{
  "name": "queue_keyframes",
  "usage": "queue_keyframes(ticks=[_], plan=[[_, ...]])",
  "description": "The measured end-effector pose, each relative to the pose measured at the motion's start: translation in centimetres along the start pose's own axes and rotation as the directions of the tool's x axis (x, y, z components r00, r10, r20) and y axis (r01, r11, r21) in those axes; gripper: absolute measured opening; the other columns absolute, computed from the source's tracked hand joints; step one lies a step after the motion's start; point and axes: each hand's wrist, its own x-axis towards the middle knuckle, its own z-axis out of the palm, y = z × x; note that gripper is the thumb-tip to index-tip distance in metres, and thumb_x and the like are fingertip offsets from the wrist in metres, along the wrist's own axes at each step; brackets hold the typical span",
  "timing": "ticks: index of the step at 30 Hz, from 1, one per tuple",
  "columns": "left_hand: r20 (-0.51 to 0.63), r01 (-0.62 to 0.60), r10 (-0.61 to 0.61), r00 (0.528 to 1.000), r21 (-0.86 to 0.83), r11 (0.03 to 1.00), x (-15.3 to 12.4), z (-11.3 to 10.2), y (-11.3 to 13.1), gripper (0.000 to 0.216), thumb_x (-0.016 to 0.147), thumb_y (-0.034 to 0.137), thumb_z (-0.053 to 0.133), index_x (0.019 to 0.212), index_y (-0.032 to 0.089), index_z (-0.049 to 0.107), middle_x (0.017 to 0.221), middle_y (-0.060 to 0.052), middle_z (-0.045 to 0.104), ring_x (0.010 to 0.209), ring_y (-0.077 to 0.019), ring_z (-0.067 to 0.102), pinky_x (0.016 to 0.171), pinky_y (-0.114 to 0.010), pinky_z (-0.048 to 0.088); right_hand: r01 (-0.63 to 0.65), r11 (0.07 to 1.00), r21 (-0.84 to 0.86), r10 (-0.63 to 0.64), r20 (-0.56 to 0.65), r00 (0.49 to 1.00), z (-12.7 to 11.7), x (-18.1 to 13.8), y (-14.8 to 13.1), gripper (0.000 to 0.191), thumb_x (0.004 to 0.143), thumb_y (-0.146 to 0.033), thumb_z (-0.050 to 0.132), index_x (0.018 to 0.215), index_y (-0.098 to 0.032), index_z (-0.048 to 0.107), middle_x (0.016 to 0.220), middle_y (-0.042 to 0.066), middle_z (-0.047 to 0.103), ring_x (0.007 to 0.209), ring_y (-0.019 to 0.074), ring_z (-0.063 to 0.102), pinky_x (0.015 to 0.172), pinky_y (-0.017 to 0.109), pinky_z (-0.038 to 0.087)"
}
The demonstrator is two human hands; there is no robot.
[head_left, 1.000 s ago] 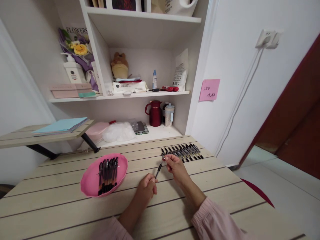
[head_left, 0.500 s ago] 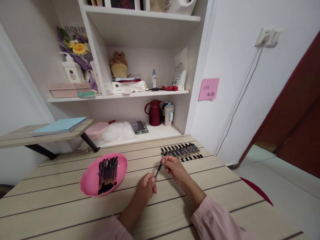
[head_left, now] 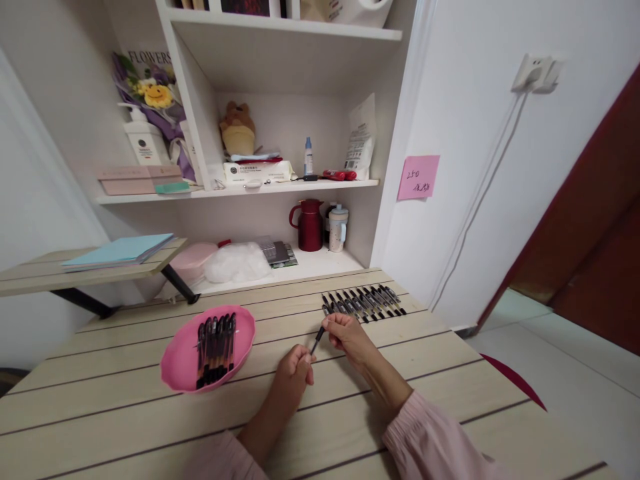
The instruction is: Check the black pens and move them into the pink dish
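Note:
Between my hands a dark pen (head_left: 317,341) is held at a slant above the table. My left hand (head_left: 294,371) is closed on its lower end, thumb and fingers pressed together. At the upper end, my right hand (head_left: 349,339) pinches it; the fingertips hide the tip. Just beyond my right hand, a row of black pens (head_left: 367,303) lies side by side on the table. To the left of my hands, a pink scalloped bowl (head_left: 175,360) holds several more black pens (head_left: 216,350).
The slatted wooden table (head_left: 125,433) ends against a white shelf unit (head_left: 285,33). On its lowest shelf stand a red jug (head_left: 310,227) and a speckled cup (head_left: 338,229). A small raised stand (head_left: 30,273) with blue paper (head_left: 120,251) is at the left.
Almost nothing differs. Both hands keep hold of the pen in nearly the same place, with only a very slight shift of the right fingers.

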Motion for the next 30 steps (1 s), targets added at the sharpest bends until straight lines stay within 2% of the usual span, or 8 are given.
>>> queue_keyframes(ticks=[4, 8, 11, 15, 21, 25, 28, 30], plan=[[-0.002, -0.030, 0.030, 1.000, 0.010, 1.000, 0.0, -0.3, 0.4, 0.021, 0.076, 0.039, 0.047, 0.074, 0.018, 0.049, 0.044, 0.008, 0.044, 0.036, -0.0058, 0.024, 0.041, -0.020, 0.018, 0.008, 0.999, 0.046, -0.009, 0.017, 1.000, 0.1, -0.1, -0.2, 0.029, 0.058, -0.038, 0.072, 0.066, -0.015, 0.057, 0.049, -0.006, 0.049, 0.036, 0.0028, 0.036, 0.036, 0.017, 0.017], [-0.005, -0.030, 0.030, 1.000, 0.004, 1.000, 0.0, -0.3, 0.9, 0.021, 0.076, 0.040, 0.046, 0.076, 0.019, 0.048, 0.045, 0.009, 0.043, 0.035, -0.0056, 0.022, 0.040, -0.020, 0.016, 0.016, 0.992, 0.128, -0.027, 0.080, 0.996, 0.0, -0.3, -0.5, 0.035, 0.061, -0.041, 0.069, 0.084, -0.015, 0.064, 0.069, 0.001, 0.060, 0.039, 0.0024, 0.037, 0.036, 0.018, 0.016], [-0.004, -0.025, 0.025, 1.000, 0.001, 1.000, 0.0, -0.3, 1.1, 0.022, 0.075, 0.041, 0.046, 0.074, 0.019, 0.047, 0.043, 0.009, 0.042, 0.034, -0.0055, 0.022, 0.040, -0.021, 0.016, 0.004, 0.993, 0.121, -0.013, 0.080, 0.997, 0.0, -0.3, -0.3, 0.036, 0.058, -0.038, 0.073, 0.084, -0.014, 0.065, 0.056, -0.002, 0.055, 0.038, 0.0027, 0.034, 0.036, 0.018, 0.015], [0.003, -0.019, 0.019, 1.000, -0.001, 1.000, 0.0, -0.3, 1.2, 0.021, 0.074, 0.040, 0.047, 0.073, 0.019, 0.048, 0.042, 0.009, 0.042, 0.035, -0.0056, 0.023, 0.039, -0.021, 0.016, 0.019, 0.996, 0.085, -0.020, 0.015, 1.000, 0.1, -0.2, 0.0, 0.029, 0.055, -0.036, 0.075, 0.069, -0.014, 0.062, 0.046, -0.006, 0.045, 0.038, 0.0032, 0.035, 0.037, 0.018, 0.018], [-0.003, -0.012, 0.012, 1.000, -0.011, 1.000, -0.3, -0.2, 1.5, 0.020, 0.075, 0.040, 0.047, 0.073, 0.019, 0.047, 0.042, 0.009, 0.042, 0.034, -0.0054, 0.022, 0.039, -0.021, 0.015, -0.025, 0.991, 0.134, 0.010, 0.110, 0.994, 0.1, -0.4, -0.2, 0.033, 0.055, -0.035, 0.076, 0.078, -0.015, 0.063, 0.054, -0.003, 0.054, 0.041, 0.0036, 0.037, 0.038, 0.017, 0.021], [0.004, -0.008, 0.008, 1.000, -0.014, 1.000, -0.3, -0.2, 1.7, 0.020, 0.075, 0.039, 0.047, 0.073, 0.019, 0.048, 0.042, 0.009, 0.042, 0.034, -0.0054, 0.022, 0.039, -0.021, 0.014, -0.013, 0.990, 0.138, 0.007, 0.046, 0.999, 0.3, -0.5, -0.2, 0.029, 0.052, -0.034, 0.078, 0.064, -0.016, 0.058, 0.048, -0.005, 0.048, 0.040, 0.0032, 0.036, 0.038, 0.017, 0.021], [0.004, -0.008, 0.008, 1.000, -0.016, 1.000, -0.3, -0.2, 1.6, 0.020, 0.074, 0.039, 0.047, 0.074, 0.019, 0.048, 0.042, 0.009, 0.042, 0.035, -0.0055, 0.022, 0.038, -0.020, 0.014, -0.038, 0.986, 0.160, 0.019, 0.119, 0.993, 0.2, -0.5, -0.1, 0.030, 0.055, -0.035, 0.075, 0.073, -0.017, 0.060, 0.057, -0.002, 0.056, 0.042, 0.0046, 0.039, 0.038, 0.017, 0.022], [0.005, -0.006, 0.006, 1.000, -0.017, 1.000, -0.3, -0.2, 1.6, 0.020, 0.075, 0.039, 0.047, 0.074, 0.019, 0.048, 0.042, 0.009, 0.042, 0.035, -0.0055, 0.022, 0.038, -0.020, 0.014, -0.052, 0.984, 0.172, 0.028, 0.136, 0.990, 0.1, -0.4, 0.0, 0.030, 0.057, -0.035, 0.074, 0.076, -0.016, 0.061, 0.054, -0.002, 0.055, 0.040, 0.0042, 0.036, 0.037, 0.018, 0.019]])
